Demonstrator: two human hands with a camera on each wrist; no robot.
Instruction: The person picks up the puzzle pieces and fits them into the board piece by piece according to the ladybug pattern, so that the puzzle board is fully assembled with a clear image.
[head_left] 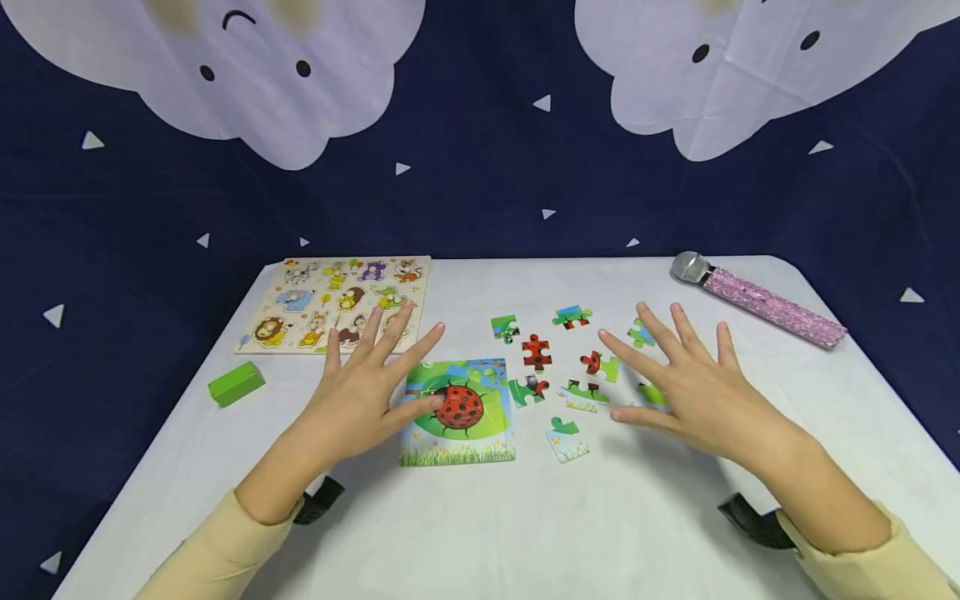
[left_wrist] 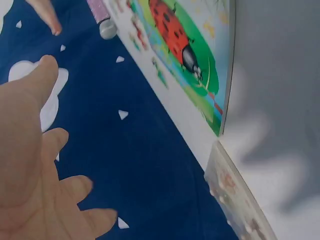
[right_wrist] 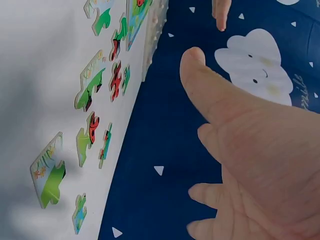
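Both hands hover over the white table with fingers spread, holding nothing. My left hand (head_left: 360, 400) is above the left edge of a square ladybug picture board (head_left: 457, 446), its thumb overlapping the picture in the head view. My right hand (head_left: 705, 392) hangs to the right of several loose jigsaw pieces and partly hides a green one (head_left: 651, 393). Among the pieces are a red one (head_left: 536, 353), a red-and-green one (head_left: 600, 367), a grass-edged corner (head_left: 567, 442) and a blue-topped one (head_left: 572, 317). In the right wrist view the pieces (right_wrist: 90, 82) lie flat, apart from the hand.
A wooden animal puzzle board (head_left: 300, 283) lies at the back left, partly behind the left fingers. A green block (head_left: 236, 383) sits at the left. A pink glittery microphone (head_left: 772, 307) lies at the back right. Behind the table hangs a dark blue cloth (head_left: 480, 183) with clouds.
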